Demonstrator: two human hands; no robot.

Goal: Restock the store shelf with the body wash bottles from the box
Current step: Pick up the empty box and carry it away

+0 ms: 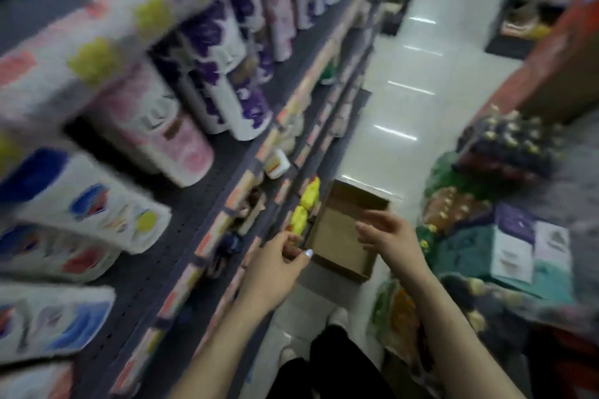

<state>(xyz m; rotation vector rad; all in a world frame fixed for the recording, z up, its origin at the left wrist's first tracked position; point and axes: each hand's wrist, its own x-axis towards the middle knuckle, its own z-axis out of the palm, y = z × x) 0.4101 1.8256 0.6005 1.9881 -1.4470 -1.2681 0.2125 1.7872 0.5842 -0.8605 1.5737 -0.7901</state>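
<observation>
Both hands reach toward cardboard box [343, 230] at lower centre: left hand [275, 262] fingers curled, empty; right hand [389, 233] fingers spread. Box looks empty; shelf [207, 178] at left full of body wash bottles [162, 133]; restocking near done.

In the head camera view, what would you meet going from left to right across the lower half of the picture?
Blue-labelled bottles → shelf edge with price tags → left hand → open cardboard box → right hand → packaged goods on the floor.

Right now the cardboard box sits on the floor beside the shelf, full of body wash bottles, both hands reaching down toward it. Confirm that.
One thing is wrong: the cardboard box looks empty, with only its bare brown bottom showing in the head view. It does sit on the floor beside the shelf, with the left hand and right hand reaching toward it.
</observation>
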